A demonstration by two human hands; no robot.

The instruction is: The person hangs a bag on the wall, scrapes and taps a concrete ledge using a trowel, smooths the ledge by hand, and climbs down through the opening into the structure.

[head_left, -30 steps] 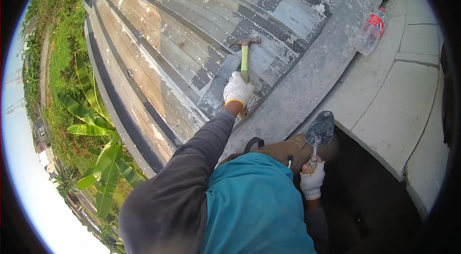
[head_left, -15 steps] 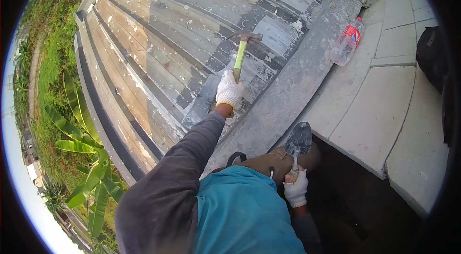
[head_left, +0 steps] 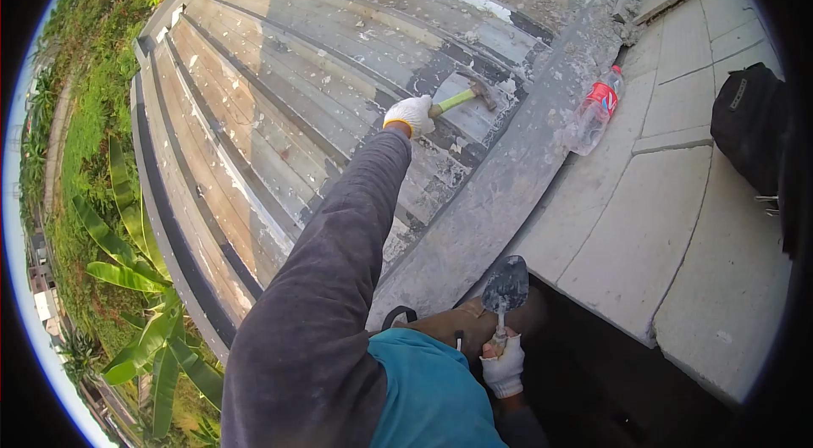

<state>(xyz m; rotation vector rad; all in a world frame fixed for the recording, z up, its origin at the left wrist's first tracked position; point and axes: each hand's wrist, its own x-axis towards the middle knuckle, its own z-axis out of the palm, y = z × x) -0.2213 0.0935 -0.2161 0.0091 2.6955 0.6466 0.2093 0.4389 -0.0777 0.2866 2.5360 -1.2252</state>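
Note:
My left hand (head_left: 410, 115), in a white knit glove, grips the green handle of a claw hammer (head_left: 455, 101). The arm is stretched out over the ribbed metal roof (head_left: 279, 58). The hammer's head lies over a pale grey patch (head_left: 466, 119) near the roof's edge; whether it touches cannot be seen. My right hand (head_left: 505, 363), in a white glove with bare fingertips, is low beside my knee. It is closed round the handle of a trowel (head_left: 506, 283), whose blade points up and is smeared with grey.
A rough concrete ledge (head_left: 483, 207) borders the roof. On it lies a plastic bottle (head_left: 595, 113) with a red label. Pale slabs (head_left: 635, 219) flank it, with a black bag (head_left: 749, 113) at far right. A dark gap (head_left: 610, 363) opens below the slabs. Greenery (head_left: 89, 135) lies beyond the roof's left edge.
My left hand has moved up and away with the hammer, whose head has swung right onto the pale patch. The view has shifted slightly; my right hand still holds the trowel.

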